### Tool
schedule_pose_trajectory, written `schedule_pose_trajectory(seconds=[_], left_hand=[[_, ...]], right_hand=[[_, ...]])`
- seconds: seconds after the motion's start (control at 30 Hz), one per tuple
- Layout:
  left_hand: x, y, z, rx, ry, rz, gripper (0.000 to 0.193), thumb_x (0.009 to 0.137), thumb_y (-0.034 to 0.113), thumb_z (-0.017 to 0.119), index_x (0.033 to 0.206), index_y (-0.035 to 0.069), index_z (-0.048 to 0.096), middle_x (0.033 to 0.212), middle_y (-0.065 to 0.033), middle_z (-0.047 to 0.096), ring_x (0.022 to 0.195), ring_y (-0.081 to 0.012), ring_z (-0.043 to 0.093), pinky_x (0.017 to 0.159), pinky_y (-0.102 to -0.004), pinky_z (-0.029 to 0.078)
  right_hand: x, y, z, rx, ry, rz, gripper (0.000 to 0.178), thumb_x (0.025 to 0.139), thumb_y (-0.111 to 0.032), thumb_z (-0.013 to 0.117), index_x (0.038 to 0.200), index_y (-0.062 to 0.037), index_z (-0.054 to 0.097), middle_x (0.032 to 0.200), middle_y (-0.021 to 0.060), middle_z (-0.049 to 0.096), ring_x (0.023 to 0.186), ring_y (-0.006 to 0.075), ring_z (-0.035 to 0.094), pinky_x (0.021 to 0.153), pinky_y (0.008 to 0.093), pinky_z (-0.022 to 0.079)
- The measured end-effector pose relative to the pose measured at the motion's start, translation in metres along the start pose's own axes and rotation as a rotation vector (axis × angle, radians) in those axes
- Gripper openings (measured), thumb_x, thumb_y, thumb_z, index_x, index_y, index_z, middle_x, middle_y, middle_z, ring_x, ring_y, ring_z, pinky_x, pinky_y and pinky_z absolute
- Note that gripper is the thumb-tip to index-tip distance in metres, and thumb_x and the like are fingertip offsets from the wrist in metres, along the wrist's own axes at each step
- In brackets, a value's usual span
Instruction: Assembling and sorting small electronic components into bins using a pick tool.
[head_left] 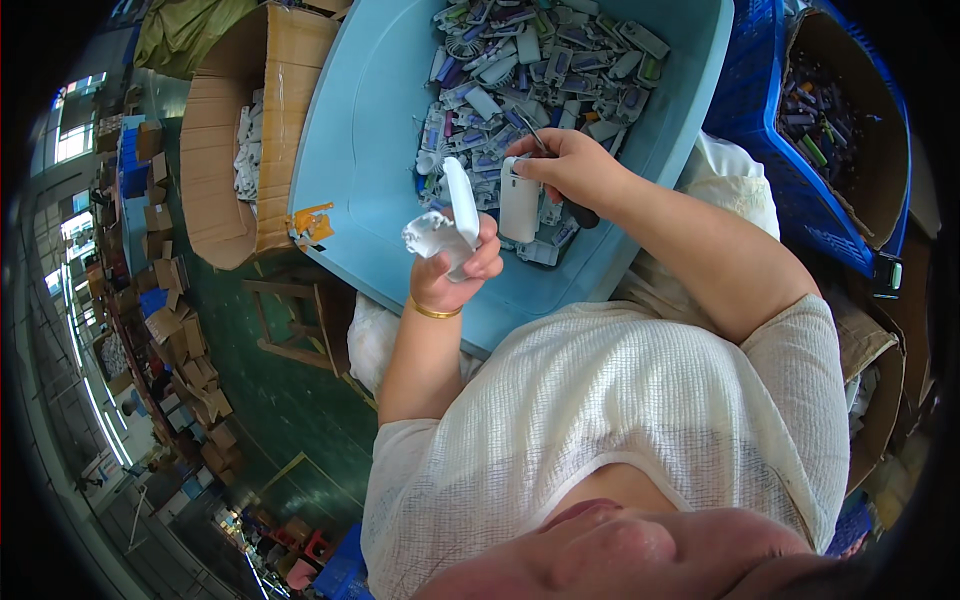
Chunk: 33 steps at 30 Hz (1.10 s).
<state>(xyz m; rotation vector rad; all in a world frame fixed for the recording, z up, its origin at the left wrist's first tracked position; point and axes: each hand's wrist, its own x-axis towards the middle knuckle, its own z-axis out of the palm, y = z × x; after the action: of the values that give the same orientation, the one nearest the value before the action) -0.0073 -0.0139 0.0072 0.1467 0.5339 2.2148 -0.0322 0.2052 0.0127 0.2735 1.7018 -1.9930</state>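
Observation:
My left hand (pixel 452 275), with a gold-coloured bangle on its wrist, is closed round white plastic shell pieces. One is a long, smooth shell (pixel 461 200) standing up from the fingers; the other is a hollow, uneven shell (pixel 430 235). My right hand (pixel 572 165) is closed and pinches the top of a white oblong plastic casing (pixel 518 208). It also grips a hand tool with a thin metal tip (pixel 534 132) and a dark handle (pixel 582 214); its exact kind is partly hidden by the fingers. Both hands are over a light blue tub (pixel 345 130).
Many small device parts, white, grey and purple (pixel 490 80), fill the tub's far side. A cardboard box (pixel 215 150) with white parts stands left. To the right, a blue crate (pixel 775 180) holds a carton of small cylindrical pieces (pixel 820 130). A wooden stool (pixel 300 320) is at lower left.

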Motion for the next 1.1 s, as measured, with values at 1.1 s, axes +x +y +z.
schedule_pose_trajectory(seconds=[1.1], left_hand=[[0.001,0.009,0.028,0.557,0.114,0.338,0.028,0.076,0.027,0.068,0.089,0.01,0.05,0.09,-0.0055,0.051,0.072,-0.0145,0.05,0.076,-0.0361,0.048]], right_hand=[[0.005,0.009,0.004,-0.11,0.016,0.053,0.027,0.08,-0.016,0.058,0.103,-0.0017,0.055,0.073,0.0028,0.055,0.05,0.0071,0.045,0.047,0.0216,0.04]])
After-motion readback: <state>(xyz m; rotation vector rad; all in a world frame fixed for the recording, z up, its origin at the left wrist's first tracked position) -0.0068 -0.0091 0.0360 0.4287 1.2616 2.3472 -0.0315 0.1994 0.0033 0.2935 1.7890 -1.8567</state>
